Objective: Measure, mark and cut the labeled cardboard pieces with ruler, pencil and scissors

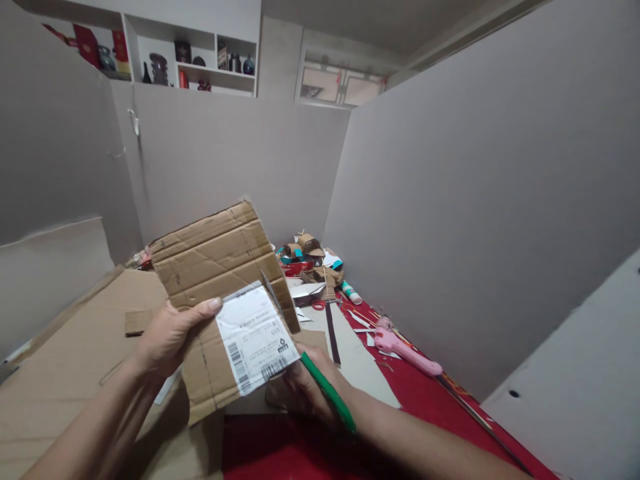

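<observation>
**Q:** What do the operator's arms and hands wear?

**A:** Both forearms are bare up to the frame edge; no sleeve shows. The left hand [167, 337] carries no glove, ring or watch, and its thumbnail is short and unpainted. The right hand [305, 390] is also ungloved; its fingers are largely hidden.

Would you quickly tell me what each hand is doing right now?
Left hand: closed on the cardboard piece, thumb beside its white label.
Right hand: closed on green-handled scissors, partly hidden behind the cardboard.
</observation>
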A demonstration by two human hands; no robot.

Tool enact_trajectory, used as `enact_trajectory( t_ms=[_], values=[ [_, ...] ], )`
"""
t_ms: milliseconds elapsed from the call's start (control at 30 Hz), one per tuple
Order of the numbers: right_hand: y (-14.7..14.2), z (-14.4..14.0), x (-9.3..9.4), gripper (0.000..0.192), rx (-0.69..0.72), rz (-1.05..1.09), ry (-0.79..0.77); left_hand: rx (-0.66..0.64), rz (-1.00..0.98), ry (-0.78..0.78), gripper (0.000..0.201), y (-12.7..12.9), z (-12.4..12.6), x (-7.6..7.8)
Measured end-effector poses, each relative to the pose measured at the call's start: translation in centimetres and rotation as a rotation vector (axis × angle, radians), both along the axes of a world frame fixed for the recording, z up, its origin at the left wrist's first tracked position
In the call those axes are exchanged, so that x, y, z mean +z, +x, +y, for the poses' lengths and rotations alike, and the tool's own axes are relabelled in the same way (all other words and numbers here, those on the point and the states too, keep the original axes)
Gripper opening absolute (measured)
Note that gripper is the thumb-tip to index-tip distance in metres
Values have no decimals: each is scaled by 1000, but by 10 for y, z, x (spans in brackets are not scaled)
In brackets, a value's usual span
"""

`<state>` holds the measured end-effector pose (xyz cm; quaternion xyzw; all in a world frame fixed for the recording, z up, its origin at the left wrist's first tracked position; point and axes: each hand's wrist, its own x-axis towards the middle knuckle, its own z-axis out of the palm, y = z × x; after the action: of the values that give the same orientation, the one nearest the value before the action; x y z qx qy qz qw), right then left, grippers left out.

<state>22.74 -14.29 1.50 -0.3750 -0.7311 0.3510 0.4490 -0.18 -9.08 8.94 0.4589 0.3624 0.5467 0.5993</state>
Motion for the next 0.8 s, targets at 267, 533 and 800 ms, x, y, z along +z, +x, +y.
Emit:
enact_trajectory(
  t_ms=[267,533,800],
  values=[
    [5,8,1,55,-35,-99,78,-79,-25,4,57,2,-1,0],
    [4,2,-2,48,16,-14,30,-86,-12,0,50,2,-2,2],
    [4,-2,-1,47,28,17,25,-112,-18,13,62,3,-4,1]
  ],
)
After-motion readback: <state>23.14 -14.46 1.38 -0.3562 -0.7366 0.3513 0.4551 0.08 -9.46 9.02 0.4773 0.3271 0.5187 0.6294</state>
